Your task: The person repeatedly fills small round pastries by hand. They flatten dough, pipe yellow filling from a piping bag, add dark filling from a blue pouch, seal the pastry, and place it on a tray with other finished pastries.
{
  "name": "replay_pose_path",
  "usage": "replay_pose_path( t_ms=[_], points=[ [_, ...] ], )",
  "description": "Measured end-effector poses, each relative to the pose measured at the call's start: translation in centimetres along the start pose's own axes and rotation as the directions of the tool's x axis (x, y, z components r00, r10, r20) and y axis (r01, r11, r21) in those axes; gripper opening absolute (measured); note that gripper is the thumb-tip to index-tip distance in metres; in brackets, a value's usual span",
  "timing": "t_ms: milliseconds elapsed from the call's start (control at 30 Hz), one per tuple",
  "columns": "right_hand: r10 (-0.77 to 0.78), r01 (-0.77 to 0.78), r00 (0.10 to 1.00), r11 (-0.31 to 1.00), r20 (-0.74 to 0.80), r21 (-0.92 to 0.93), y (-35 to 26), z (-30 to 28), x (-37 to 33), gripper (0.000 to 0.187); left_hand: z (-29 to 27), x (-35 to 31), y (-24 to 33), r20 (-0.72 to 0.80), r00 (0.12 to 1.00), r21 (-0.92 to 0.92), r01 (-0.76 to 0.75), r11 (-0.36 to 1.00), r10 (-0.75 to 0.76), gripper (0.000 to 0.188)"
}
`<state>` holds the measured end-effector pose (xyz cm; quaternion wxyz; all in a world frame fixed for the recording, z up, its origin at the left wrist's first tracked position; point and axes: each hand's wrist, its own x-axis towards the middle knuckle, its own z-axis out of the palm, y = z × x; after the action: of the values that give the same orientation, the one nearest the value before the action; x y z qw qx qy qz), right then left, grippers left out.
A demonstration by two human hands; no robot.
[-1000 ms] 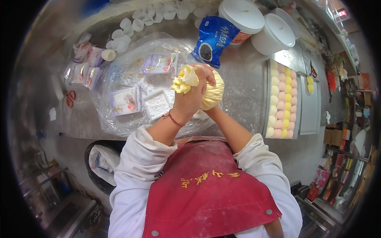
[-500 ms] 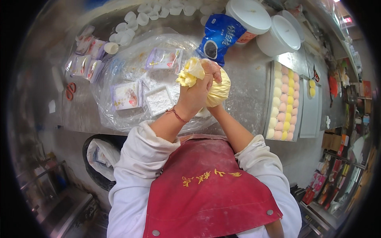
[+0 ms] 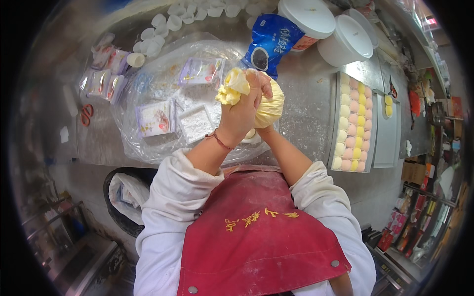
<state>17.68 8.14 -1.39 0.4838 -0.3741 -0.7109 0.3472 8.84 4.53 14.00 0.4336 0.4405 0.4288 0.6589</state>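
Over the table's near middle, my left hand is closed round the gathered neck of a plump piping bag with yellow filling. The crumpled yellow top of the bag sticks out to the left of the fist. My right hand is under the bag's near end; its fingers are hidden behind the bag and the left hand. A small pale round piece peeks out below, close to the right wrist. Left of my hands, a square white tray of white powder lies on clear plastic sheeting.
Purple-edged packets lie on the plastic, with more farther left near red scissors. White cups line the back. A blue pouch leans by white tubs. At right, a tray holds rows of pastel balls.
Both hands keep their hold on the piping bag and have hardly moved. The whole view has shifted slightly.
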Motion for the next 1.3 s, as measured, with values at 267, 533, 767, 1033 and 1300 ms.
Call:
replay_pose_path(
  t_ms=[267,533,767,1033,1300],
  points=[
    [-0.055,0.063,0.996,0.990,0.066,-0.127,1.6,-1.0,-0.7,0.025,-0.4,0.2,-0.4,-0.007,0.999,-0.133,-0.039,0.990,0.038,0.028],
    [0.050,0.038,0.978,0.913,0.203,-0.406,0.1,-4.3,0.4,0.020,0.1,2.1,-1.1,-0.071,0.995,-0.220,-0.082,0.972,0.068,0.038],
    [0.519,-0.434,0.814,0.842,0.262,-0.319,-2.5,-13.8,-3.1,0.052,5.7,4.3,-5.9,0.054,0.858,-0.330,0.498,0.802,-0.510,0.030],
    [0.816,-0.751,0.579,0.540,0.014,-0.380,2.3,-21.3,-10.0,0.052,8.2,4.4,-15.4,0.434,0.655,0.780,0.070,0.622,-0.618,0.048],
    [0.640,-0.630,0.743,0.569,-0.197,-0.529,0.7,-21.6,-11.1,0.069,0.5,20.7,-14.8,0.092,0.931,0.956,-0.183,0.231,0.354,0.018]
  ],
)
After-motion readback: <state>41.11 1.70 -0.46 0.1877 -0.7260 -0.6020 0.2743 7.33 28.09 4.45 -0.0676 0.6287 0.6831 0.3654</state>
